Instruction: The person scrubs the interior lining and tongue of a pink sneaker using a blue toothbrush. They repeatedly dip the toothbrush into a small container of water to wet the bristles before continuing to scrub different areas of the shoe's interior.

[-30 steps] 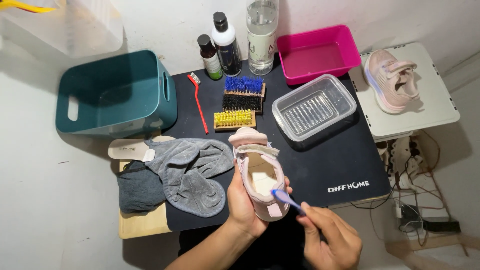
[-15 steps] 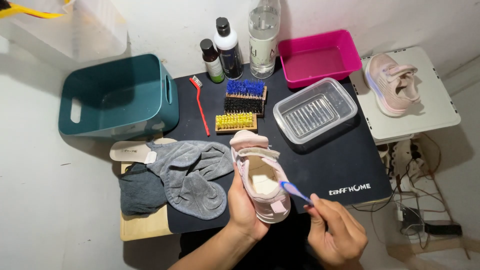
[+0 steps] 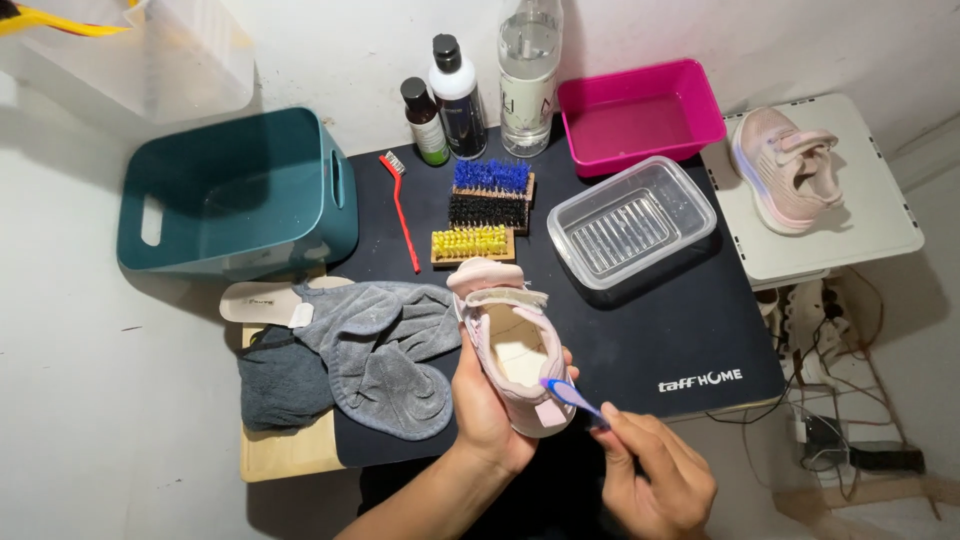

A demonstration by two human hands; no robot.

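Observation:
My left hand [image 3: 483,405] grips a small pale pink shoe [image 3: 510,340] from its left side, opening up, toe pointing away, above the black mat [image 3: 680,320]. My right hand [image 3: 655,475] pinches the handle of a blue toothbrush [image 3: 570,395]. Its head rests at the shoe's heel rim. A second pink shoe [image 3: 785,170] lies on a white stand [image 3: 880,215] at the right.
On the mat are a clear plastic tray [image 3: 632,220], a pink tub [image 3: 640,112], three brushes [image 3: 488,205], a red-handled brush [image 3: 400,205] and three bottles [image 3: 470,85]. A teal basket [image 3: 235,195], grey cloths [image 3: 370,350] and an insole [image 3: 262,300] sit left. Cables [image 3: 830,400] hang at the right.
The toothbrush head has shifted slightly along the shoe's heel rim, and my right hand has moved a little right. The shoe stays in my left hand.

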